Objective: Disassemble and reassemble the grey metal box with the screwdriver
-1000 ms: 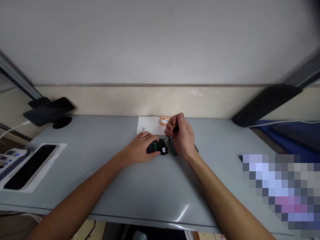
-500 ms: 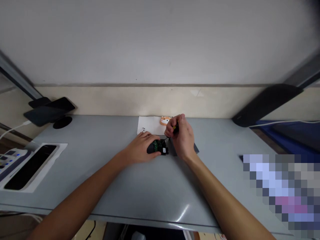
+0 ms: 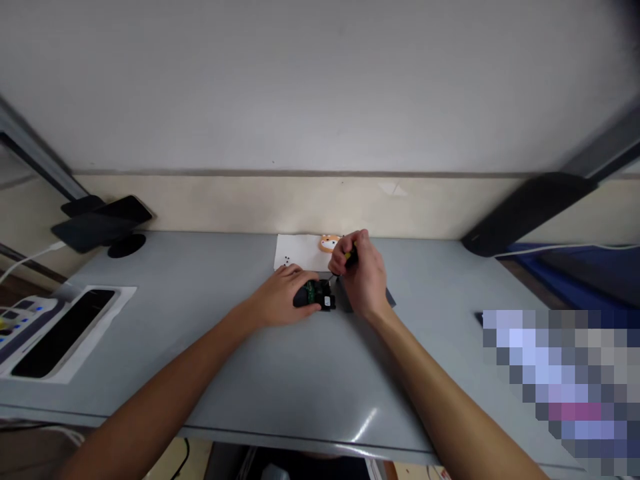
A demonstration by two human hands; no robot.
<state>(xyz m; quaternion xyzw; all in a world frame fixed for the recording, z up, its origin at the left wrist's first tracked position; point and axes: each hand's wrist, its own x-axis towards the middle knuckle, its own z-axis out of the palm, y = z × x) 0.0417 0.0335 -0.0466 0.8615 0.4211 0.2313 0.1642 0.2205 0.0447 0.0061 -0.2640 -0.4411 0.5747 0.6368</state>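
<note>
My left hand (image 3: 283,293) is wrapped around an opened black computer mouse (image 3: 327,302), thumb on the near side and fingers over the far side. Its green circuit board (image 3: 311,291) is bare between the rounded black shell and the front end. In my right hand (image 3: 364,273) is a screwdriver (image 3: 351,256) with a black and yellow handle, mostly covered by the fingers. Its thin shaft slants down to the front of the mouse; I cannot make out the tip. Behind the mouse, a white sheet of paper (image 3: 303,248) carries several tiny dark screws (image 3: 287,259).
An orange-and-white animal-face item (image 3: 329,243) lies on the paper. A dark flat pad (image 3: 391,298) is partly under my right hand. On the left are a phone on a stand (image 3: 103,223) and another phone (image 3: 63,333). A long black device (image 3: 530,213) leans at the right.
Both hands keep nearly the same hold and place, with the screwdriver still at the mouse. The whole view has shifted very slightly.
</note>
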